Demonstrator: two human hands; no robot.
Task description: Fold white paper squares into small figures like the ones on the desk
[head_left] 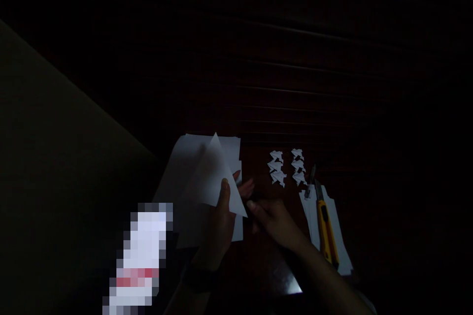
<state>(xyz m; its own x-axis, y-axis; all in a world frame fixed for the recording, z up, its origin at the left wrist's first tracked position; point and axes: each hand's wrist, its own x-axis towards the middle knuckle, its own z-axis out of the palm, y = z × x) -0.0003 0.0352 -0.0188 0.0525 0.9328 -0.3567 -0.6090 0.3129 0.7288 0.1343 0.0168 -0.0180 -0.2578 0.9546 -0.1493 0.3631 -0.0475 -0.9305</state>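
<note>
Over the left side of the desk (254,263), the left hand (221,211) is closed on a white paper triangle (212,172). Its thumb presses on top and its fingers go behind and poke out past the right side, likely so the thin paper does not slip or flop. Under the triangle lies a stack of big white sheets (195,224), which reaches up toward the desk's far edge. The right hand (275,221) is right by the triangle's near right corner, maybe to help with that side; it is too dark to tell if it pinches the paper. Just in from the far edge, six little folded shapes (276,166) sit in two neat lines, perhaps so they do not get squashed. Toward the near edge, on the right, a yellow cutter (324,229) lies on a paper pile (340,238), maybe to hold it down and be easy to grab.
</note>
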